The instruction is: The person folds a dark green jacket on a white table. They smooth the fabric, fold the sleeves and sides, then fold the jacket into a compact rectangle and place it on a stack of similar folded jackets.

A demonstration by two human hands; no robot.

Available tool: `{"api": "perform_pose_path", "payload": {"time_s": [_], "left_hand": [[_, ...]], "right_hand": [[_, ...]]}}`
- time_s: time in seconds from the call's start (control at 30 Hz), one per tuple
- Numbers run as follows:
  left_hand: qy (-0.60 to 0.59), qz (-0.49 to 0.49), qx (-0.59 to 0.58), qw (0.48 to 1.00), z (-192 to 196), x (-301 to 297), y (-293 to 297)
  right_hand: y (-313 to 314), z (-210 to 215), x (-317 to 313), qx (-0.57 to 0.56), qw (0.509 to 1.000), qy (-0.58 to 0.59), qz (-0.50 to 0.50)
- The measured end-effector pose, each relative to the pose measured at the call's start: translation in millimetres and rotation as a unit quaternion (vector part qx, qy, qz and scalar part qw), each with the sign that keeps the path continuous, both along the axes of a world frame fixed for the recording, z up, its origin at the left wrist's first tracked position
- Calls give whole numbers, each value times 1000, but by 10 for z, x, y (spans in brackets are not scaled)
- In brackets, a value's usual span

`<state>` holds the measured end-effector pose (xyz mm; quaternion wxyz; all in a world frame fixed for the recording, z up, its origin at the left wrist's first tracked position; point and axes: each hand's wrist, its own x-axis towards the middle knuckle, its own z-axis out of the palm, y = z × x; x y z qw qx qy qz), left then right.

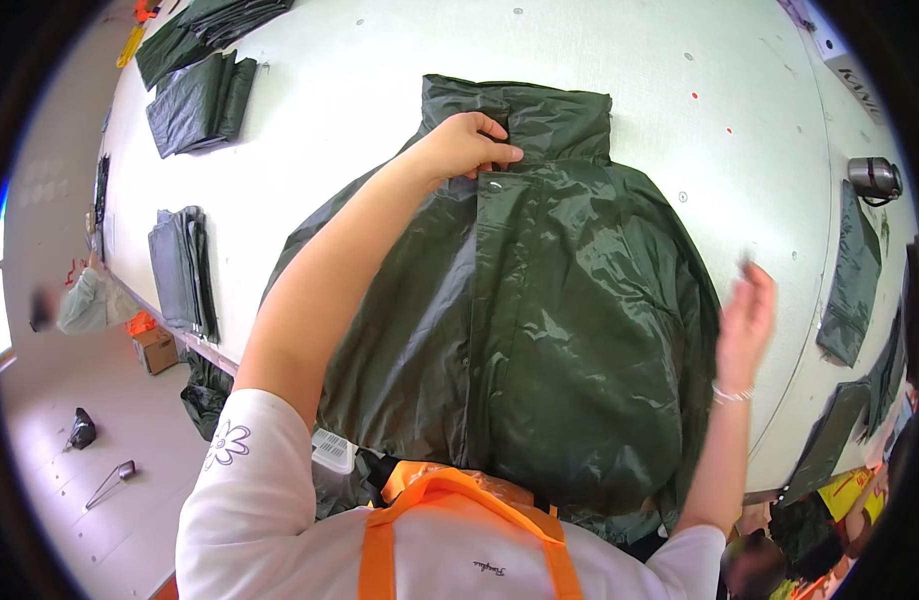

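A dark green, shiny rain jacket [570, 330] lies front side up on the white table, its standing collar [555, 120] at the far end. My left hand [468, 148] reaches across the jacket's left half. Its thumb and fingers close on the front opening at the base of the collar, just above the placket [498, 260] with a small snap. Past the jacket's right side, my right hand [748, 322] is raised over the table, apart from the cloth. Motion smears its fingers; a small greyish blur shows at the fingertips, too unclear to name.
Folded dark green garments lie on the table [640, 50] at left: one bundle [202, 105] far, one stack [183, 272] nearer. More folded pieces [848, 285] and a metal flask [874, 179] line the right side. Other people work at both sides. A cardboard box [156, 351] stands on the floor.
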<state>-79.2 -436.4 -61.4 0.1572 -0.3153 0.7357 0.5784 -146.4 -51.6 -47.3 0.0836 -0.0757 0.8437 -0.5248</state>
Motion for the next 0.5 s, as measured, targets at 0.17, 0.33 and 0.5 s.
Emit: {"api": "perform_pose_path", "payload": {"time_s": [0.17, 0.33, 0.5], "left_hand": [[33, 26, 58, 997, 105, 16, 3], [60, 87, 121, 987, 233, 64, 38], [100, 136, 153, 974, 265, 147, 98]], "right_hand": [[-1345, 63, 304, 53, 974, 138, 173], [-1884, -83, 581, 30, 970, 159, 183], [-2072, 11, 775, -15, 992, 36, 116]]}}
